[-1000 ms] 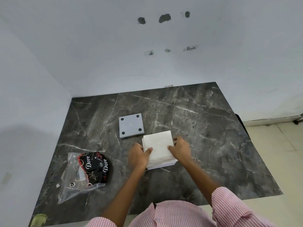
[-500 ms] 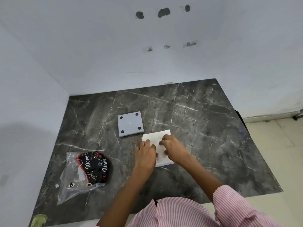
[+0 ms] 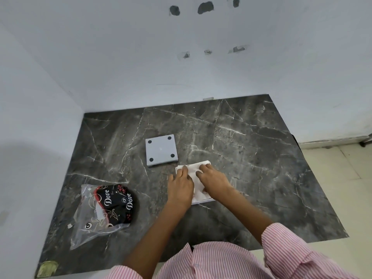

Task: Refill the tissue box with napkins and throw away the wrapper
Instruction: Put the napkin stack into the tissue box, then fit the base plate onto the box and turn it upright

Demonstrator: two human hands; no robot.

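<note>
Napkins (image 3: 192, 179) lie right of wrapper (image 3: 104, 210) (lid (image 3: 161, 151) just behind)

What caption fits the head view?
Both hands, left and right, press white napkins flat beside a grey lid and an empty wrapper.

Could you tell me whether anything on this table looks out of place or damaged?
On the table, only the empty wrapper lies crumpled at the left, not yet thrown away. The wall behind has holes and chipped patches.

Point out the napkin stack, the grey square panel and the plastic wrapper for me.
napkin stack (image 3: 192, 174): head view, bare top sheet between the hands.
grey square panel (image 3: 161, 151): head view, centre of its face.
plastic wrapper (image 3: 115, 204): head view, black printed part.
</note>
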